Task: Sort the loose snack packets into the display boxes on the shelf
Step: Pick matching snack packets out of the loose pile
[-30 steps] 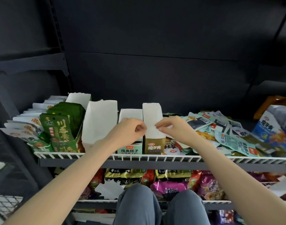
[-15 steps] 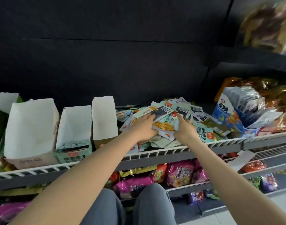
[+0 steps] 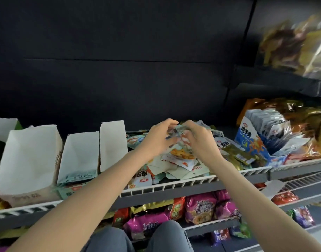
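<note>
My left hand (image 3: 158, 138) and my right hand (image 3: 199, 142) are up together over the pile of loose packets (image 3: 176, 166) on the wire shelf (image 3: 174, 186), fingers of both curled around a few packets (image 3: 179, 140) lifted just above the heap. How many I hold I cannot tell; motion blur smears them and my fingers cover most of their faces. The pile's far side is hidden behind my hands. To the left stand three white display boxes (image 3: 111, 144) with their plain backs toward me, so what is inside them is mostly out of sight; only a strip of packaging shows at the foot of the middle one. A further box at the far left is cut off by the frame edge. Right of the pile a blue display box (image 3: 254, 142) holds upright pouches. On the lower shelf, purple noodle bags (image 3: 199, 208) show, partly blocked by my knees (image 3: 138, 239).
</note>
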The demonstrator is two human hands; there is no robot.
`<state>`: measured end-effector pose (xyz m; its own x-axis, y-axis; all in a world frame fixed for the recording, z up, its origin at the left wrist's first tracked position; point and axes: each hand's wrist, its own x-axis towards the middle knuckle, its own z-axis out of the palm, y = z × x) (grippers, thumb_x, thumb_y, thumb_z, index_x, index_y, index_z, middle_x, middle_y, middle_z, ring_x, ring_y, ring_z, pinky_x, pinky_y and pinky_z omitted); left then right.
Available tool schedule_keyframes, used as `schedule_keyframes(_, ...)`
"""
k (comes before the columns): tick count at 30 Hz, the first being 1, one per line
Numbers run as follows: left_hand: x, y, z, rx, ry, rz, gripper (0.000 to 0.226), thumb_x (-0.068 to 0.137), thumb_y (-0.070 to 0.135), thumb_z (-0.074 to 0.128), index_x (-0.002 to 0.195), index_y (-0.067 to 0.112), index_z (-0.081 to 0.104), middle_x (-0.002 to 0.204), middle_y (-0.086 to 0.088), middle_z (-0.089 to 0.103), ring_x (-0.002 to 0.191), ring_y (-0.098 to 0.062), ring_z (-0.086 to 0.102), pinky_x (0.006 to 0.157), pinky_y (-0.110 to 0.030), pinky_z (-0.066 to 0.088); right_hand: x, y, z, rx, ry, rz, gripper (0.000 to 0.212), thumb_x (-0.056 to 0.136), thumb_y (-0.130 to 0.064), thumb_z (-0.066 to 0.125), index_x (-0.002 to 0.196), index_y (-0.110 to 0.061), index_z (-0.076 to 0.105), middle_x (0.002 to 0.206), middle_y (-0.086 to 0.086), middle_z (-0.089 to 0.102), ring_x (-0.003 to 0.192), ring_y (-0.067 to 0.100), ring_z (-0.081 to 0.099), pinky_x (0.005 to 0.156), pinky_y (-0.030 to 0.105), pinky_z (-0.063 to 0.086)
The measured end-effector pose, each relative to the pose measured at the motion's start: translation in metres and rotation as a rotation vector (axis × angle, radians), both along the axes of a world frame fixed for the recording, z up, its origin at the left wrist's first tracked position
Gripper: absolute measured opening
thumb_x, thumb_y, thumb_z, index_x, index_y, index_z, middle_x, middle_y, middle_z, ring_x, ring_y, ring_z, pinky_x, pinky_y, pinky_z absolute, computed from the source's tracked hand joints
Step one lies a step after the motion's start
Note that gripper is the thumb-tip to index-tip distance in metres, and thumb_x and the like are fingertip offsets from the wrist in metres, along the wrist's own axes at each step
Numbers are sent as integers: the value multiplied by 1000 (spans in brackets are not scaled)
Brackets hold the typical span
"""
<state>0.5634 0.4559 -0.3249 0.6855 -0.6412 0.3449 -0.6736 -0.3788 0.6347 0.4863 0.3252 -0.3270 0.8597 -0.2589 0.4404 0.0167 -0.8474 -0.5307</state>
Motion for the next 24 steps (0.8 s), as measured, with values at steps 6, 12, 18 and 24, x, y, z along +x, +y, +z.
schedule_keyframes(6,-2,56,22,-191,-128,176,9,88,18,64,86,17,55,75,12,58,68,-1,54,58,-9,39,5,41,24,352,9,111,28,89,-31,62,114,-23,52,93,1,69,78,18,66,62,30,54)
schedule_keyframes(12,10,143,21,-267,21,431,15,86,22,66,86,14,54,89,-5,65,86,-23,64,73,-38,53,6,90,33,271,77,172,21,84,-15,68,104,-15,62,96,-5,66,87,19,67,68,28,55)
schedule_keyframes(18,-4,212,18,-236,-69,570,81,80,19,73,144,18,24,139,-7,44,127,-19,44,99,-29,38,18,155,52,-81,6,222,25,89,-16,58,112,-28,62,94,0,68,68,14,60,66,36,55)
schedule_keyframes(24,-11,243,12,-48,-98,351,39,86,22,66,122,27,53,112,7,64,104,-4,57,96,-32,47,24,201,59,-647,-31,244,41,90,-9,53,126,-28,50,105,0,66,94,23,62,72,29,36)
